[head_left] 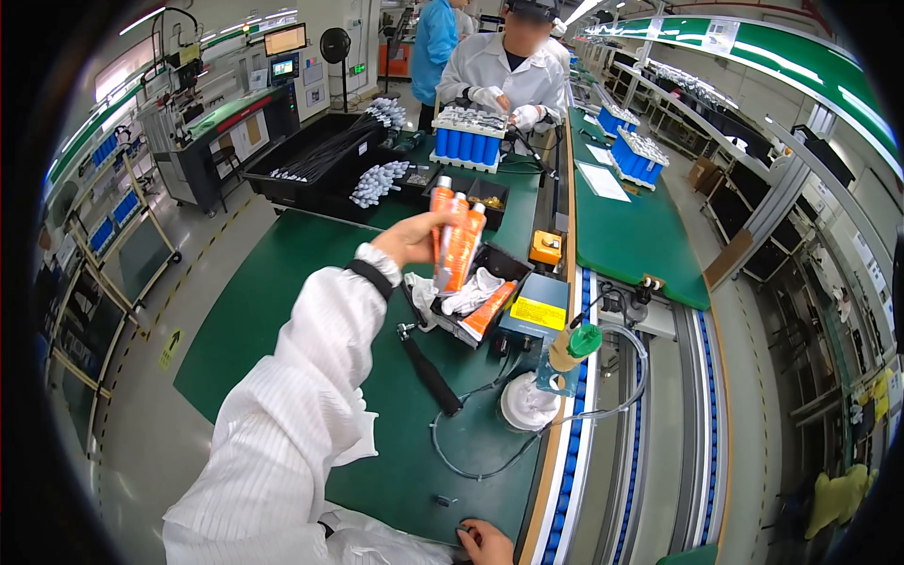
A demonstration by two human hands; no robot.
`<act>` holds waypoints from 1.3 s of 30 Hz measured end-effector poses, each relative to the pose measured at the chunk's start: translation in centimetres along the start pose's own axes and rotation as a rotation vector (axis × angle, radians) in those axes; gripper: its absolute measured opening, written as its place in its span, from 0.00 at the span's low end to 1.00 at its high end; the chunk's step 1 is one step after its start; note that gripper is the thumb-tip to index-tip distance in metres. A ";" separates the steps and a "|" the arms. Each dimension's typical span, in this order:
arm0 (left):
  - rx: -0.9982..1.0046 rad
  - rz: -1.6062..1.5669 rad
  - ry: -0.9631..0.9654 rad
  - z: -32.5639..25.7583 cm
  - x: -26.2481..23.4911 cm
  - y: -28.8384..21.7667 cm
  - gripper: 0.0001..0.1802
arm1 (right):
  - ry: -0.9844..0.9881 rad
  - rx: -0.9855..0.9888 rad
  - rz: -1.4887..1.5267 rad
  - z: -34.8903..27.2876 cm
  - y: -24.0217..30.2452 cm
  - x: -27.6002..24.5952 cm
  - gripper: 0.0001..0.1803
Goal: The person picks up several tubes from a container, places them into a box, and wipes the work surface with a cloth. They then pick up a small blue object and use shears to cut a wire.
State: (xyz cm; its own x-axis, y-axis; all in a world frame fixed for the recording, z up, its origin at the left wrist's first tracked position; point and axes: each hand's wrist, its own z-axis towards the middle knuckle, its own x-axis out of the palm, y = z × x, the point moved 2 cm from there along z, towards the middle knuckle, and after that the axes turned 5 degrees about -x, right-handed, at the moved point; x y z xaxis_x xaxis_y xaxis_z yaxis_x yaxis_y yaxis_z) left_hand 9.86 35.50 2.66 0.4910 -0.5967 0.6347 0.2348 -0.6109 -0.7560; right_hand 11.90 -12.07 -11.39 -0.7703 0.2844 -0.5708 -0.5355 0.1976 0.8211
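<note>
Head view: orange tubes (459,243), at least three with their pale caps upward, are bunched above a black bin (507,265), and the left hand (419,237) has its grip closed around them from the side. Since the tubes look soft, light and even pressure would serve best, with the caps level and the wrist steady so none slips from the bunch. Inside the bin lie white gloves (474,293) and another orange tube (489,311), leaning at a slant. Down by the lower edge, the right hand (486,542) rests at the near side of the green desk (282,273); it is partly cut off, so I cannot tell whether its grip holds anything. Nearby obstacles call for care: a black-handled tool (432,377) lies just below the bin, a box with a yellow label (535,306) sits beside it, and a clear hose (478,475) loops around near a white tub (529,403). Farther off, a co-worker (504,71) leans over a block of blue cylinders (468,146).
</note>
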 end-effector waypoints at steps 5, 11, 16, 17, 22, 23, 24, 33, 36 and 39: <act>0.110 -0.157 0.032 -7.0 -4.5 1.4 0.32 | 0.013 0.120 0.070 0.6 -0.9 -0.1 0.12; 0.165 -0.416 -0.189 -14.7 -7.9 7.4 0.32 | 0.203 0.151 0.037 2.1 0.1 -2.9 0.13; 0.060 -0.327 -0.125 -17.3 -9.2 10.3 0.32 | 0.107 0.009 -0.142 7.9 9.8 -8.7 0.15; 0.017 -0.355 -0.092 -17.3 -9.4 10.9 0.32 | 0.166 0.104 -0.223 9.5 11.3 -9.2 0.15; -0.071 -0.390 -0.034 -19.8 -9.3 12.3 0.33 | -0.075 -0.269 -0.381 21.0 17.5 -5.4 0.11; -0.103 -0.415 -0.022 -19.7 -9.1 13.0 0.33 | -0.118 -0.300 -0.359 23.9 17.3 -4.3 0.10; -0.129 -0.432 -0.022 -20.0 -9.1 13.4 0.34 | -0.159 -0.322 -0.407 26.7 17.3 -2.9 0.10; -0.213 -0.406 -0.016 -23.4 -11.2 14.9 0.33 | -0.093 -0.158 -0.940 39.9 8.4 0.8 0.13; -0.224 -0.346 -0.040 -23.5 -11.8 14.8 0.31 | -0.461 -0.139 -0.665 39.7 9.8 -0.5 0.11; -0.277 -0.345 -0.032 -23.4 -12.6 15.0 0.30 | -0.778 -0.326 -0.537 38.2 14.4 -2.6 0.11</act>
State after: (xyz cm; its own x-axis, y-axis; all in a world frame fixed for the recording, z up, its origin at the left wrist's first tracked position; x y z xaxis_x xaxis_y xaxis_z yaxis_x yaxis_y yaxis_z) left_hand -12.42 21.69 -12.90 0.4498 -0.3196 0.8340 0.1582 -0.8905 -0.4266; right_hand 19.42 25.89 1.92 -0.0203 0.7910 -0.6115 -0.9047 0.2459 0.3480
